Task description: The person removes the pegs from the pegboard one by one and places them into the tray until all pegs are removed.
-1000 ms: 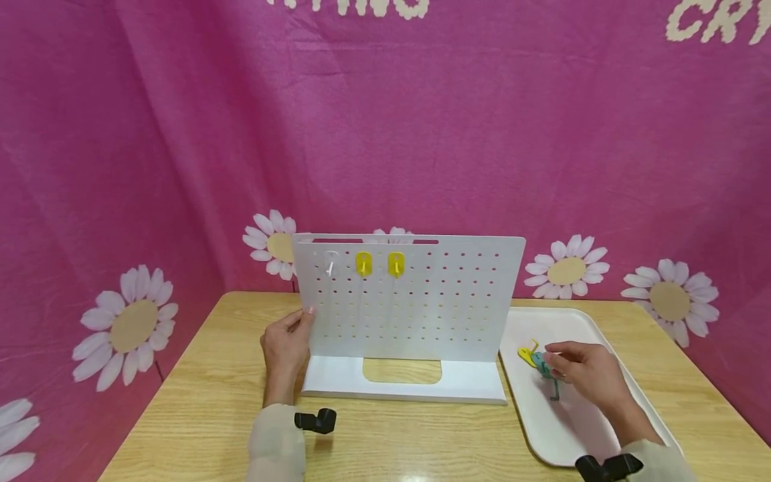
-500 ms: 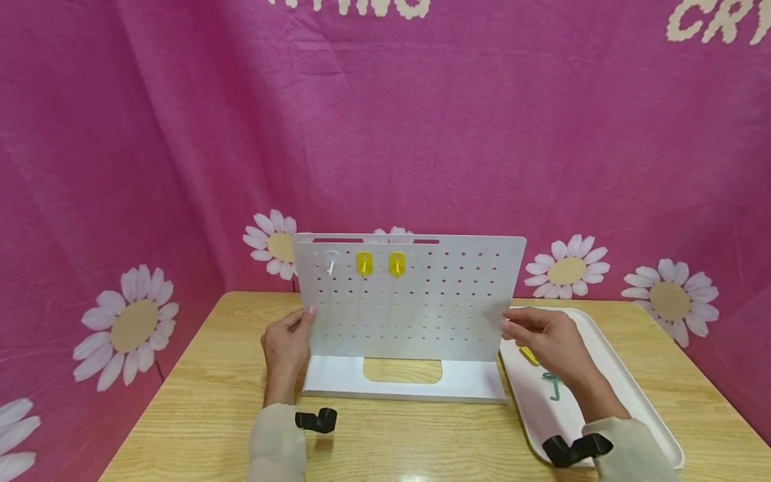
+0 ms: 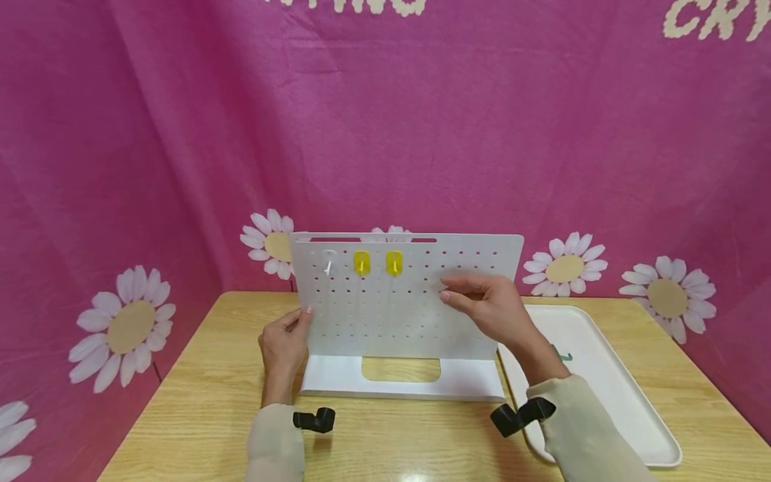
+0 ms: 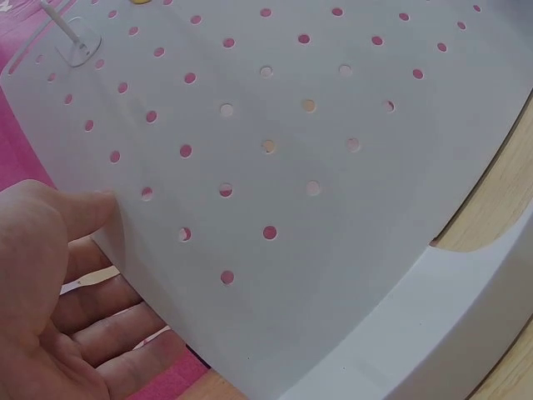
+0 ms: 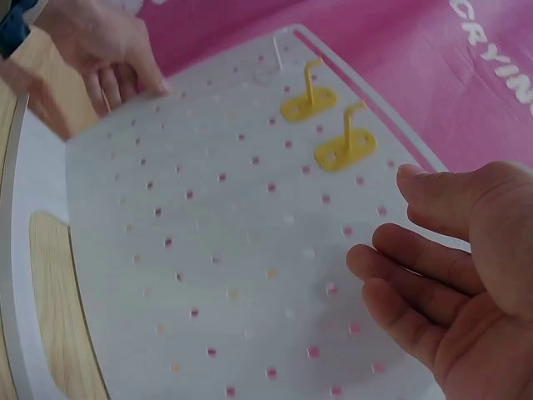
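A white pegboard (image 3: pixel 397 321) stands upright on its base. One clear hook (image 3: pixel 328 262) and two yellow hooks (image 3: pixel 361 263) hang along its upper left. My left hand (image 3: pixel 284 343) grips the board's left edge, thumb on the front face and fingers behind. In front of the right half, my right hand (image 3: pixel 490 308) has thumb and index finger close together. In the right wrist view that hand (image 5: pixel 466 258) has its other fingers bent, and no object shows between them. Whether something small or clear sits at the fingertips cannot be told.
At the right a white tray (image 3: pixel 626 408) holds a green hook (image 3: pixel 564 355), partly hidden by my right arm. The wooden table (image 3: pixel 385 442) extends in front of the base. A pink cloth (image 3: pixel 385 134) with daisies hangs behind.
My right hand has left the tray, passed the board's right edge and moved leftward to the front of the board. The left hand has kept its hold on the left edge.
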The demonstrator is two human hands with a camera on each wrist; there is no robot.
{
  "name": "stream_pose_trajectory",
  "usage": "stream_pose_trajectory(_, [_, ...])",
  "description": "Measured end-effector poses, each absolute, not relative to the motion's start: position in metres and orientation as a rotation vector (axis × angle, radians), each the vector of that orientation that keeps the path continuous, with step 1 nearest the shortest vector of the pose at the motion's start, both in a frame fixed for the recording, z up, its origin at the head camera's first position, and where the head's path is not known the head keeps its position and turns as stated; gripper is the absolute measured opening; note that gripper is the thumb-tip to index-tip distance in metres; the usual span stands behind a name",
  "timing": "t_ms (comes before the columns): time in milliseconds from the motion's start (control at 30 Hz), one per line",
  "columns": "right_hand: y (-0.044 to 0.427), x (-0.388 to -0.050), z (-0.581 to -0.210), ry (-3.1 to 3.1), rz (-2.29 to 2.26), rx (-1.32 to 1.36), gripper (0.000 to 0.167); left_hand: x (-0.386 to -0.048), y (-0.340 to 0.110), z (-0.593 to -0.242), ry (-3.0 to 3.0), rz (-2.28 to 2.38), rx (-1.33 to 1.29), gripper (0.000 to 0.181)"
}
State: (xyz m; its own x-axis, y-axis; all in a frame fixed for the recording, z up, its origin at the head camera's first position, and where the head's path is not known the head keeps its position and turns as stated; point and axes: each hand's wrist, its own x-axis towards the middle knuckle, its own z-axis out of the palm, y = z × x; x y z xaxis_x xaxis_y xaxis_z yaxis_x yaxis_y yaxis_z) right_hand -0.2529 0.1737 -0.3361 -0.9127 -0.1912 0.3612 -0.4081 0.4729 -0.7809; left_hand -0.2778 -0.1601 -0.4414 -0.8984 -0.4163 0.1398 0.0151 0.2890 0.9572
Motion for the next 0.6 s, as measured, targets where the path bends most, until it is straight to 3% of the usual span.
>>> stream_pose_trajectory(600, [0.114, -0.273, -0.319, -2.424, 1.503, 0.655, 0.029, -0.280, -0.161, -0.441, -2.201, -1.633, 0.347, 0.054])
